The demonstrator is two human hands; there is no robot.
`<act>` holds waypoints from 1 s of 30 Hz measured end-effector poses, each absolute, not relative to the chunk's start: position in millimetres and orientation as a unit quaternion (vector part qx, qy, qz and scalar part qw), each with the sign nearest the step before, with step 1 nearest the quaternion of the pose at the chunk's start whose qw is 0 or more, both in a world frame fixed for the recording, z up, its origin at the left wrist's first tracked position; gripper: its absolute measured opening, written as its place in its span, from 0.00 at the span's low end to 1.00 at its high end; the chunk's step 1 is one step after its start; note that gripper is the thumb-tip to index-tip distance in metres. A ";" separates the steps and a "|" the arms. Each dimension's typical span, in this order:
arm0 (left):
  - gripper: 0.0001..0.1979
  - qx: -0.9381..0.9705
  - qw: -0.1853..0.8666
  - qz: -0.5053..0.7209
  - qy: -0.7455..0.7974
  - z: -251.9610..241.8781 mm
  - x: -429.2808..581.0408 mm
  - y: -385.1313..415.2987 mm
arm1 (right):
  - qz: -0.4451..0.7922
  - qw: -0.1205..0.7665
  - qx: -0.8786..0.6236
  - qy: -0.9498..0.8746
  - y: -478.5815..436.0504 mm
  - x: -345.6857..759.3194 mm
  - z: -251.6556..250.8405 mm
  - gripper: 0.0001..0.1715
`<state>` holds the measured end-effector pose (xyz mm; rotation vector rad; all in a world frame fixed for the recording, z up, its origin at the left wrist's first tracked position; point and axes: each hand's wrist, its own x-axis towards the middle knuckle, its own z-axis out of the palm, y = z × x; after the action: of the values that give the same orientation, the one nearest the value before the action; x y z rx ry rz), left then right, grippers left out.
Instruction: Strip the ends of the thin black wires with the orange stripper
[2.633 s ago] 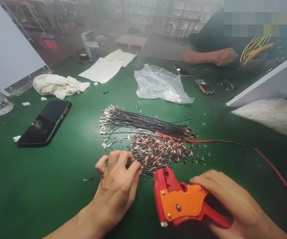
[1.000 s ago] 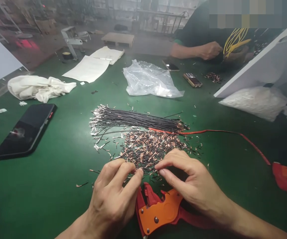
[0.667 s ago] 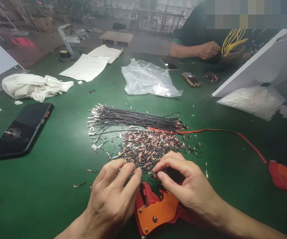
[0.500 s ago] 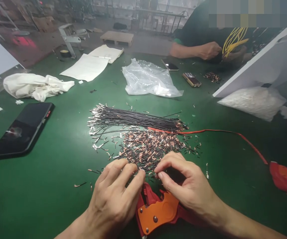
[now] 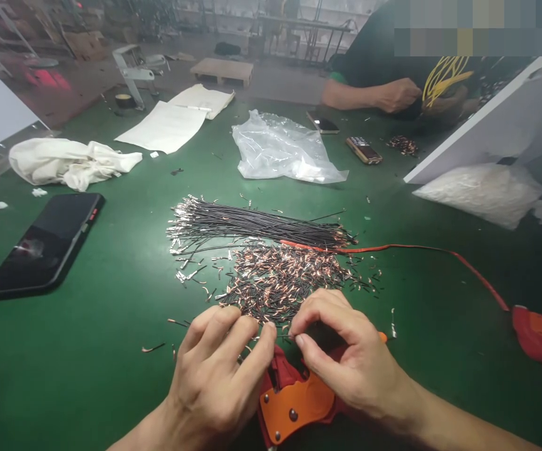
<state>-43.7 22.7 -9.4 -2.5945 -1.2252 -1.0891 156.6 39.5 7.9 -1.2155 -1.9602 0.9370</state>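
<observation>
A thin black wire [image 5: 282, 336] shows at six o'clock, pinched by the right hand [image 5: 348, 357]; the left hand [image 5: 221, 373] curls, its grip hidden. Clippings [image 5: 284, 275] litter the green tabletop [image 5: 106, 351]; a wooden pallet [image 5: 222, 69] sits toward eleven.

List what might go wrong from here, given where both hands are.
Loose wire scraps lie right beyond the left hand and right hand, so a careless sweep could scatter them.

The scraps sit close beside the black wire bundle; bits might get mixed into it.

The red-and-orange tool is partly hidden by the hands, so a finger might catch on it.
</observation>
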 end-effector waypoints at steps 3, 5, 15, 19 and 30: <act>0.07 -0.846 0.035 -0.349 -0.402 -9.7 -42.5 20.6 | 0.318 0.334 -0.447 -0.767 39.1 154.6 6.7 0.09; 0.08 -0.848 0.035 -0.349 -0.398 -9.8 -41.5 19.8 | 0.288 0.340 -0.440 -0.779 38.7 153.4 5.9 0.10; 0.17 -0.860 0.067 -0.361 -0.353 -10.9 -34.9 16.5 | 0.231 0.381 -0.449 -0.775 38.3 146.9 1.9 0.10; 0.17 -0.865 0.074 -0.334 -0.366 -8.5 -34.6 12.2 | 0.250 0.369 -0.483 -0.754 36.9 148.3 1.7 0.08; 0.07 -0.826 0.074 -0.333 -0.449 -3.0 -45.1 20.4 | 0.202 0.271 -0.456 -0.824 44.0 170.3 25.6 0.14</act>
<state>-45.1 20.4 -3.0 -2.4792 -1.3463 -0.9997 170.3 44.0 25.6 -1.2268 -2.2179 0.5433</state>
